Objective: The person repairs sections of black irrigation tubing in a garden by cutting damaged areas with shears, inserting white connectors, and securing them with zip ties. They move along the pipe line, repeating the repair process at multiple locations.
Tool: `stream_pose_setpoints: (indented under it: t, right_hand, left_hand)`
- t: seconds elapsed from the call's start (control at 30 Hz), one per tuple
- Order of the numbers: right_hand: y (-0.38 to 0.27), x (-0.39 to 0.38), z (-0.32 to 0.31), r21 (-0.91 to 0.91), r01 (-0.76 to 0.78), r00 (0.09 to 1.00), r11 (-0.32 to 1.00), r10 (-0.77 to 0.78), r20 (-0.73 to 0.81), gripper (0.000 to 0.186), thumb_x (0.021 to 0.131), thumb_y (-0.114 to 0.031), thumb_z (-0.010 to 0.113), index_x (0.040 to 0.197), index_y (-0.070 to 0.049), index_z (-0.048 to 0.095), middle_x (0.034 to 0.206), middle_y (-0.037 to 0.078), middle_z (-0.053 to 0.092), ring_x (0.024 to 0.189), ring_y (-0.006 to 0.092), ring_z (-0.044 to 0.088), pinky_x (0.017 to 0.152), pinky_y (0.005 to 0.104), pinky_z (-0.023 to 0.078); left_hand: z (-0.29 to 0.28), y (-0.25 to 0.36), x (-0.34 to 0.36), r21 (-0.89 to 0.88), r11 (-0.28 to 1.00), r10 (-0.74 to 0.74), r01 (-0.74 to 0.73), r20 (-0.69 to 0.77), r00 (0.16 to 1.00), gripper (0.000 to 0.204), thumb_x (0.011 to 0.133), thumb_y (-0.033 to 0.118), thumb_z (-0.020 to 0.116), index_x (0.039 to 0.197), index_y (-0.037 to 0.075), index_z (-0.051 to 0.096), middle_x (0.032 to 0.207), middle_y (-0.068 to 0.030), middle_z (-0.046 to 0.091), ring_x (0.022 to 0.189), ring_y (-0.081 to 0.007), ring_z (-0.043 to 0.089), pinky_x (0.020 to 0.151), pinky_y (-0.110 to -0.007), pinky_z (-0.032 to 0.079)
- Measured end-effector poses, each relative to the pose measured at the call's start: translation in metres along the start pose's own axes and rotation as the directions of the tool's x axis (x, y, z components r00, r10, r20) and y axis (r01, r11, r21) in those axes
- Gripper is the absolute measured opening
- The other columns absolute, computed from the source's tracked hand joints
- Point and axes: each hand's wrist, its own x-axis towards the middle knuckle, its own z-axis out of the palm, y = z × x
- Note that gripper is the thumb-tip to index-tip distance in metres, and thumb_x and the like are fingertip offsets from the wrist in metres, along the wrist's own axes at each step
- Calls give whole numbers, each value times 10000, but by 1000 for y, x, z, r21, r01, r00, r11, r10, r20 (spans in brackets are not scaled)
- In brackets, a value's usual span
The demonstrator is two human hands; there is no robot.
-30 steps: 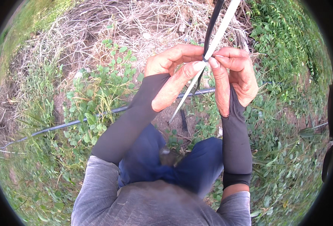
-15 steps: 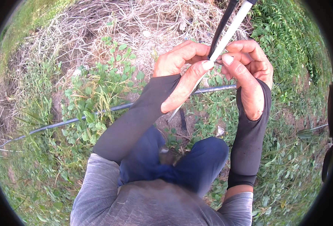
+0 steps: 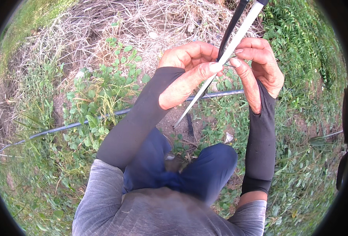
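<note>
My left hand (image 3: 191, 67) pinches a long white tapered rod (image 3: 243, 29) and a black strip (image 3: 231, 25) where they lie together. The rod slants from a black cap at the top down to a thin point low at the left. My right hand (image 3: 256, 69) is just right of that junction, its thumb and fingertips closed on a thin dark strand (image 3: 229, 65) running from the join. The other fingers of that hand are curled.
A grey-blue hose (image 3: 71, 126) runs across the weedy ground (image 3: 87, 94) beneath my hands. Dry straw (image 3: 95, 27) lies at the top, dense green plants (image 3: 300, 59) at the right. My bent knees (image 3: 213, 165) show below.
Over the last second the rod and strip have shifted rightward with my left hand. My right hand has also moved right, and its thumb now angles more toward the join.
</note>
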Motion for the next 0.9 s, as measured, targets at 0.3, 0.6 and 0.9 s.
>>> stream_pose_setpoints:
  t: [0.3,0.6,0.9]
  right_hand:
    - [-4,3,-1,-297,325,945,898,-294,143,347,557,95,746,875,-26,677,836,67,637,772,186,590,621,265,479]
    - [-15,10,-7,-422,340,935,840,-255,246,242,617,-4,757,835,-55,664,711,56,612,639,198,581,551,284,460]
    - [-38,4,1,-21,-451,878,892,448,168,61,788,-56,691,801,-25,640,693,13,592,623,98,531,546,239,419]
  left_hand:
    - [-6,-1,3,-23,1000,-20,21,33,999,255,877,158,628,1074,1,590,939,-82,654,888,-163,620,836,-307,482]
    - [-10,0,6,-23,999,-43,45,75,996,222,872,144,629,1032,-6,598,936,-91,660,904,-168,630,842,-297,486]
    - [-11,2,4,-5,1000,-23,23,62,998,176,861,104,637,1005,6,613,953,-71,658,916,-148,620,847,-286,483]
